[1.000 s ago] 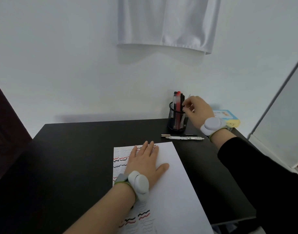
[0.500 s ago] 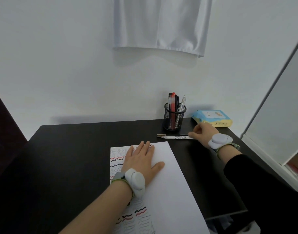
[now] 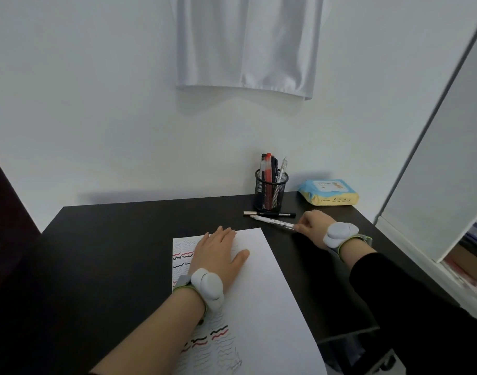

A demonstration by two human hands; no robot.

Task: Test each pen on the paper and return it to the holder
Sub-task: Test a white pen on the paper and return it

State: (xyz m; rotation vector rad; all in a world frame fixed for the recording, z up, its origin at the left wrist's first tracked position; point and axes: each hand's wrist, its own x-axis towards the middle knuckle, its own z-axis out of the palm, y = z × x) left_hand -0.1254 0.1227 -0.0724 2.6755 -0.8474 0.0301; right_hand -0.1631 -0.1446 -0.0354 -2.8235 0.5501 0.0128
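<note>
Two hands work at a matte black table [image 3: 110, 253]. The left hand [image 3: 218, 253] lies flat, fingers straight, pressing down one white sheet of paper [image 3: 261, 299] whose left margin carries rows of wavy test strokes in red, black and a fainter ink. The right hand [image 3: 311, 223], its grip pinched on the near end of a slim white pen [image 3: 272, 221], has that pen low over the table beyond the paper's far right corner; whether the barrel touches the surface cannot be told from this angle. Just behind it lies one black pen [image 3: 269, 213] with a pale metallic end, flat on the table, close to the white one. Behind both stands a single round holder [image 3: 271, 192] of black wire mesh, with roughly five pens upright in it, among them a red one [image 3: 268, 169] and a clear one [image 3: 282, 169]; the crowding makes the count uncertain. Each wrist wears one smooth white, rounded band device [image 3: 209, 286]. One soft blue-and-yellow wipes packet [image 3: 329, 192] sits at the table's far right, and one white garment [image 3: 248, 41] hangs in folds on the wall above.
</note>
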